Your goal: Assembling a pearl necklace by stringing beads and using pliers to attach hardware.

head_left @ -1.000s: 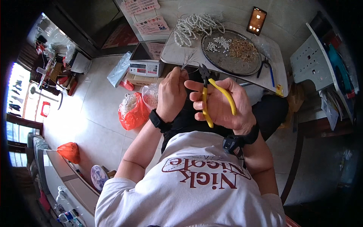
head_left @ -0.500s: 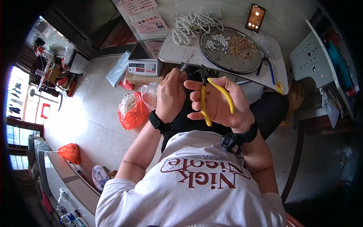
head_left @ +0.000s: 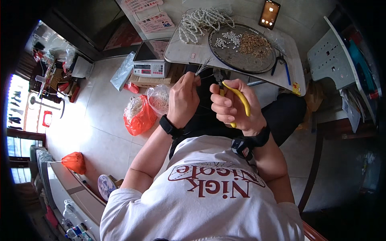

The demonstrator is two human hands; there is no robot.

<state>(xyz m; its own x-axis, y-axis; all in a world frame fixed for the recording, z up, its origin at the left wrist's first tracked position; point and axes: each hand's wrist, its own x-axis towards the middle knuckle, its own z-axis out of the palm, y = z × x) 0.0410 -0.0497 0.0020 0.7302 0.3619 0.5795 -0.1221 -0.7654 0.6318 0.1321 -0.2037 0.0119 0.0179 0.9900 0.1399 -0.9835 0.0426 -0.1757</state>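
Note:
My left hand [head_left: 183, 98] pinches a bundle of thin pale wires [head_left: 203, 67] that fan out above its fingertips. To its right, my right hand [head_left: 241, 110] is wrapped round yellow-handled pliers [head_left: 242, 98], fingers curled over the grips. Their dark jaws [head_left: 219, 75] point up and left, close to the wires, with a thin strand between. Whether the jaws touch that strand is too small to tell. Beyond both hands, a round dark tray [head_left: 225, 64] holds white beads [head_left: 231, 38] and gold-coloured small pieces [head_left: 254, 45].
The white table [head_left: 181, 54] also bears bead strings [head_left: 205, 24], a phone [head_left: 269, 14] and blue-handled pliers [head_left: 287, 72]. A scale [head_left: 149, 69] stands left of it on a cardboard box. Bags [head_left: 140, 120] sit on the floor; a pale perforated chair [head_left: 329, 60] stands at right.
My right fingers have gone from spread to curled round the pliers, bringing the handles together. The pliers have shifted slightly right. My left hand keeps its pinch on the wires.

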